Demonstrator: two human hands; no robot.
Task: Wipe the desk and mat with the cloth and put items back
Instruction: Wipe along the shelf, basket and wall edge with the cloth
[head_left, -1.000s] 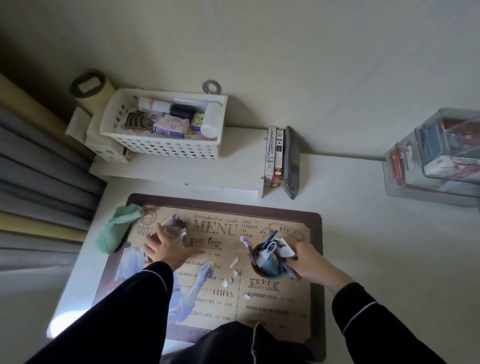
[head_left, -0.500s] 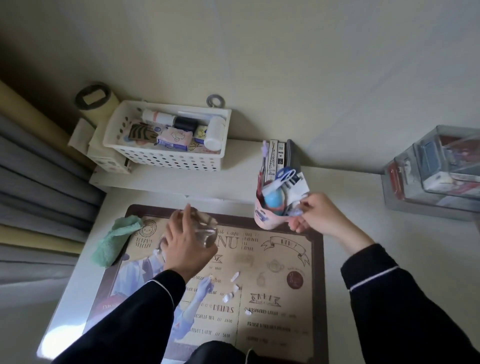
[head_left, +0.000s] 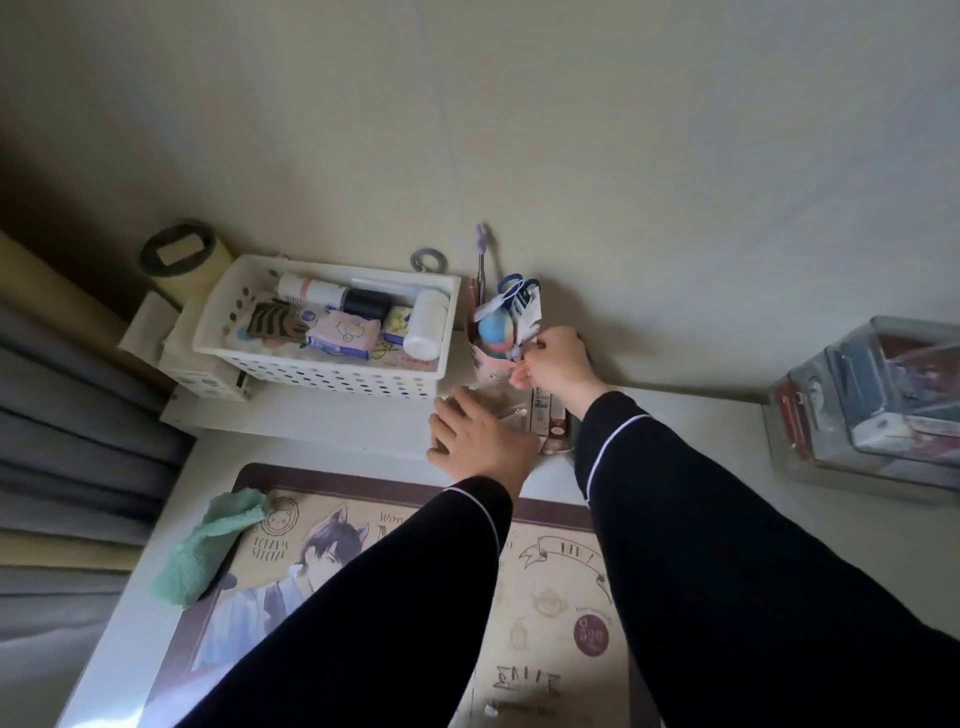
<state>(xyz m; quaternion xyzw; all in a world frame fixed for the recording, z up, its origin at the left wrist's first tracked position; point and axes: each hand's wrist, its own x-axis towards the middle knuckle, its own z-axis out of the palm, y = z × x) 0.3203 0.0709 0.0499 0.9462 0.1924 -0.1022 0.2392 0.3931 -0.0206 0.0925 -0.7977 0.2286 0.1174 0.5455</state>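
head view: the right hand (head_left: 553, 364) reaches to the raised white shelf (head_left: 311, 415) at the back of the bench (head_left: 717, 441); its grip is clenched on the rim of a pink pen cup (head_left: 487, 366), held upright close to the wall, just right of the white basket (head_left: 332, 375), with scissors (head_left: 511, 287) sticking out of the top; the left hand (head_left: 475, 439) lies at the shelf edge just below the cup, fingers spread over a clear thing (head_left: 506, 413); whether that grip is grasping it or released i cannot tell; small boxes (head_left: 545, 421) stand just right of the left hand; the green cloth (head_left: 208, 551) lies crumpled at the left border of the printed mat (head_left: 550, 577), partly on the mat and partly on the bare bench, well apart from both hands; black sleeves (head_left: 701, 545) cross over the mat; a clear box (head_left: 872, 405) sits at the far right
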